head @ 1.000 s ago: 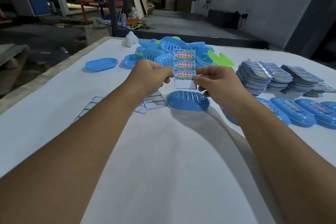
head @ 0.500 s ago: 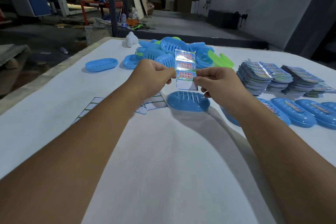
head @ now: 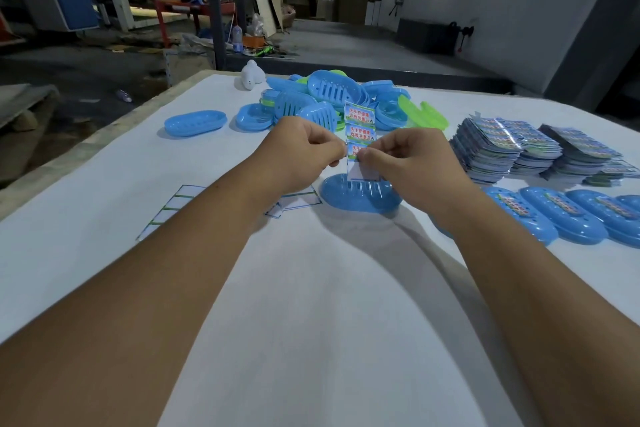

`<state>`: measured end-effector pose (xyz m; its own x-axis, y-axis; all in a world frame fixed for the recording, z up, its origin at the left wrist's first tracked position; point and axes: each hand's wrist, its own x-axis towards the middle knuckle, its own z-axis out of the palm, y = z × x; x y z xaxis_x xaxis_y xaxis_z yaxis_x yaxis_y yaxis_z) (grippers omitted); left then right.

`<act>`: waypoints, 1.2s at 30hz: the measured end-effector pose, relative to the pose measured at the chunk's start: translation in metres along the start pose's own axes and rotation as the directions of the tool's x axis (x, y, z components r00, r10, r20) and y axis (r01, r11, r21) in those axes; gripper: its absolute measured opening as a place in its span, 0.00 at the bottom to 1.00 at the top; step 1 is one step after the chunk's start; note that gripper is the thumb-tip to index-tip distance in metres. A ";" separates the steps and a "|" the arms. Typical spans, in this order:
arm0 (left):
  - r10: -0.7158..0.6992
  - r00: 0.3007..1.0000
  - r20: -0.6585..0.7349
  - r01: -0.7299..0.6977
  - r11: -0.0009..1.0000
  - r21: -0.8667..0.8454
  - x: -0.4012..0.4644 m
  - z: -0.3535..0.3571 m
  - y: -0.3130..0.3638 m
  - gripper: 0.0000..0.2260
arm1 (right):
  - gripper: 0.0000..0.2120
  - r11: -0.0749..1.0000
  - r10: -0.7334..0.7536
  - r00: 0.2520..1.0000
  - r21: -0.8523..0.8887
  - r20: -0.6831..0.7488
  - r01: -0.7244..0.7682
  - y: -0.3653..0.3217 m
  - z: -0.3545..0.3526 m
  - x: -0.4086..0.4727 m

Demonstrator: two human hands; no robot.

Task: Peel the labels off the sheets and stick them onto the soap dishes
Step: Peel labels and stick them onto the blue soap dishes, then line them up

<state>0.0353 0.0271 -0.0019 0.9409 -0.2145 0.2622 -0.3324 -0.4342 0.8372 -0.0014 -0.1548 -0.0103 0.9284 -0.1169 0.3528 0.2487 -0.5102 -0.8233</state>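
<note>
— Where's the label sheet (head: 360,130)?
— Upright above the blue soap dish (head: 358,198), three printed labels on it, the bottom strip bare white.
— More dishes?
— A heap (head: 332,99) of blue and green ones at the far side, one alone (head: 195,122) to the left, labelled ones (head: 568,218) in a row on the right, behind them stacks of sheets (head: 505,146).

Blue oval soap dish (head: 360,196): smooth glossy plastic, slotted. Printed label sheet (head: 360,130): glossy paper. Stacked label sheets (head: 498,146): shiny film finish. White table (head: 311,288): matt covering.
</note>
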 end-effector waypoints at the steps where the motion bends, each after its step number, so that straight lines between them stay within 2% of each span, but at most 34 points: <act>1: 0.009 1.000 0.005 -0.009 1.000 0.003 0.000 0.001 -0.001 0.07 | 0.06 1.000 -0.005 1.000 -0.009 0.005 0.005 -0.002 0.000 -0.002; 7: 0.064 0.998 0.000 -0.064 0.998 -0.012 -0.004 0.006 0.000 0.07 | 0.07 0.996 -0.018 1.000 -0.090 0.011 0.019 -0.011 0.005 -0.006; 24: 0.120 0.993 0.000 -0.119 0.991 0.067 -0.008 0.013 0.002 0.08 | 0.11 0.991 0.067 0.998 -0.116 -0.012 -0.068 -0.016 0.007 -0.010; 28: 0.106 0.994 -0.004 -0.105 0.993 0.058 -0.008 0.014 0.003 0.06 | 0.12 0.995 0.068 0.998 -0.075 -0.003 -0.068 -0.015 0.007 -0.009; 36: 0.094 0.994 -0.062 -0.087 0.991 0.098 -0.004 0.014 -0.001 0.09 | 0.11 0.991 0.130 0.991 0.019 0.014 -0.130 -0.014 0.002 -0.007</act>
<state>0.0311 0.0163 -0.0104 0.9079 -0.1997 0.3686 -0.4181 -0.4977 0.7600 -0.0107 -0.1451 -0.0019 0.9566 -0.1702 0.2366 0.1309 -0.4745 -0.8705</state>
